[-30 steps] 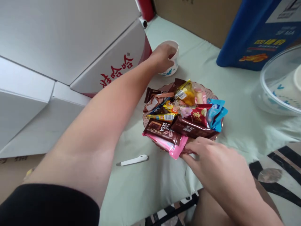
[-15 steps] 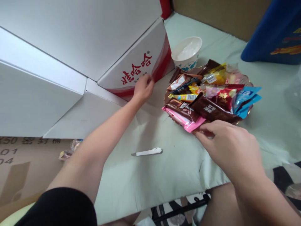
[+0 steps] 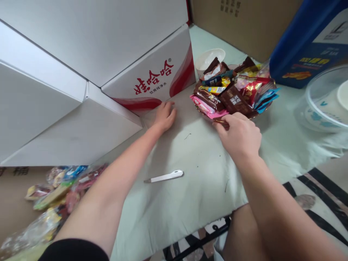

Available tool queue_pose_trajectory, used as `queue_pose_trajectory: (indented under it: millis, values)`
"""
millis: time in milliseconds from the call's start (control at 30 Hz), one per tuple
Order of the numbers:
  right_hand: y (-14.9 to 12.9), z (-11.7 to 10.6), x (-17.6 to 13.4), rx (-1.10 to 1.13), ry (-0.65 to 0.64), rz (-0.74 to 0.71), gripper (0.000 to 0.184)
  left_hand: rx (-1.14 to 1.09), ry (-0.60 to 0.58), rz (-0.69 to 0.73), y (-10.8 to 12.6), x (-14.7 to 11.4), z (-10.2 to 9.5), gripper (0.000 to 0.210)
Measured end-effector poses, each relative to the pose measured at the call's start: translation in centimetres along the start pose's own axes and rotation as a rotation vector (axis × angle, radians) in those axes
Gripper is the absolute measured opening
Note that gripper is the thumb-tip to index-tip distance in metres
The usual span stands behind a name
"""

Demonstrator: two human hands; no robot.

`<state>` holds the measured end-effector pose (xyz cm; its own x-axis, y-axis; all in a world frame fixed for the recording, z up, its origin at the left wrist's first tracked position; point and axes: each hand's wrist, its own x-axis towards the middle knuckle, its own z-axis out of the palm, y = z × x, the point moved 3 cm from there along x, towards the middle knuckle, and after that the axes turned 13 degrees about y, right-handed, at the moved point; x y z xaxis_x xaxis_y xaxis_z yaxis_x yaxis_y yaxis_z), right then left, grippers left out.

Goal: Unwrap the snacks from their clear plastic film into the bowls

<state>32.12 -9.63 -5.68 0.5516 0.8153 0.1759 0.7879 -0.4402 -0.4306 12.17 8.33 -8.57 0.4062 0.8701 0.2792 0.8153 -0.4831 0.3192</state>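
Note:
My right hand (image 3: 239,136) pinches the near rim of a brown plate with a gold edge (image 3: 202,113), thumb on one side and fingers on the other. Wrapped snacks fill the plate: a dark brown packet (image 3: 236,101), a pink packet (image 3: 205,107) and blue sachets (image 3: 266,99) lie among several others. My left hand (image 3: 165,116) rests on the table, fingers a little apart and holding nothing, just in front of a white and red carton (image 3: 160,81). Between my forearms lies a slim white cutter-like tool with a grey tip (image 3: 164,176).
Behind the plate stands a white paper bowl (image 3: 208,59), partly hidden. A blue jug (image 3: 301,54) and a brown box (image 3: 239,29) border the back. At right is a clear plastic tub (image 3: 312,105) with paper cups inside. Wrapped snacks (image 3: 62,188) lie in a box at lower left.
The snack plate has moved back toward the blue jug, with my right hand on its rim. My left hand has come down from the carton's face to the tabletop. The view has shifted.

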Motion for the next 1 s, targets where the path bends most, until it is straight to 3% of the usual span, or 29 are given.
queue_pose_trajectory:
  millis: [167, 300, 433, 567, 833, 1000]
  values:
    - [-0.1, 1.2, 2.1, -0.075, 0.069, -0.053, 0.034, -0.278, 0.007, 0.084, 5.4, 2.7, 2.0, 0.041]
    - [0.7, 1.7, 4.3, -0.002, 0.103, -0.182, 0.038, -0.403, 0.042, 0.082, 7.8, 3.6, 4.3, 0.041]
    - [3.2, 0.9, 6.9, -0.02, 0.213, -0.111, 0.036, -0.383, 0.064, 0.065, 8.1, 4.2, 5.7, 0.041]
    - [4.9, 0.8, 8.9, -0.024, 0.219, -0.086, 0.027, -0.271, 0.095, 0.044, 7.6, 5.0, 6.9, 0.042]
    - [2.0, 2.2, 12.4, -0.007, 0.194, -0.04, 0.03, -0.081, 0.079, -0.122, 8.5, 8.1, 7.8, 0.032]
    - [0.9, 3.4, 16.2, -0.012, 0.217, -0.023, 0.041, -0.005, 0.06, -0.05, 9.3, 7.8, 8.6, 0.036]
